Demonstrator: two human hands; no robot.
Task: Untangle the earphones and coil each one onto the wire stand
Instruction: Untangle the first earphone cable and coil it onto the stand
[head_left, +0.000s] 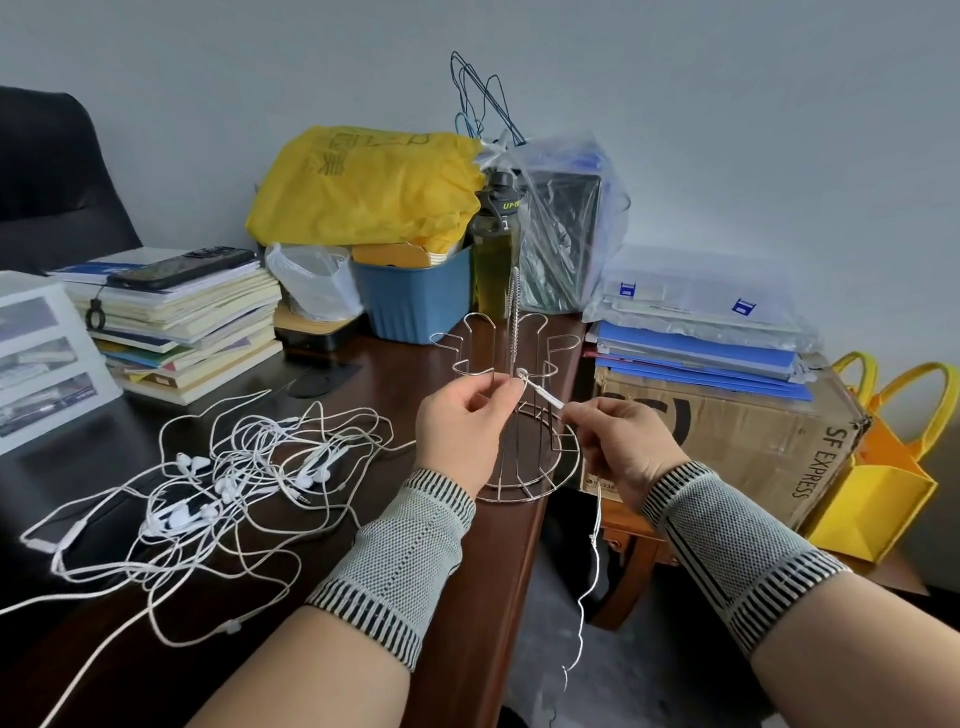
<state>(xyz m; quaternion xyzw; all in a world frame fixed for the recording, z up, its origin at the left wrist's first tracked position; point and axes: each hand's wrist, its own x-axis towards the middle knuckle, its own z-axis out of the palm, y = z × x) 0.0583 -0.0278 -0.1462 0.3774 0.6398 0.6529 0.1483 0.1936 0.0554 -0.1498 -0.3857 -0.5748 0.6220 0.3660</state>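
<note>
- While I hold one earphone cord (540, 393) up in front of the wire stand (519, 400), my left hand (462, 423) pinches a small loop of it between thumb and finger.
- My right hand (618, 441) pinches the same cord a little way along, so a short white piece runs tight between my two hands.
- From my right hand the end of this cord hangs down past the edge of the desk (467, 597) and dangles loose.
- Behind my hands the wire stand sits near the desk's edge, with bent arms sticking out near the top and a ring at the bottom.
- I cannot tell if the loop is already around one of those arms or just in front of it.
- All the other earphones (218, 483) lie in a big messy pile on the desk, off to my left, with white buds in the middle of it.
- I think the task has only just started, since so many are still knotted.
- To do this step well, I should keep the cord snug but not pull hard, because thin cords can kink.
- I should lay each turn beside the one before it, so they do not cross.
- I should watch the hanging end so it does not catch on the desk's edge.
- One hand should guide the cord while the other keeps the loop from slipping off.
</note>
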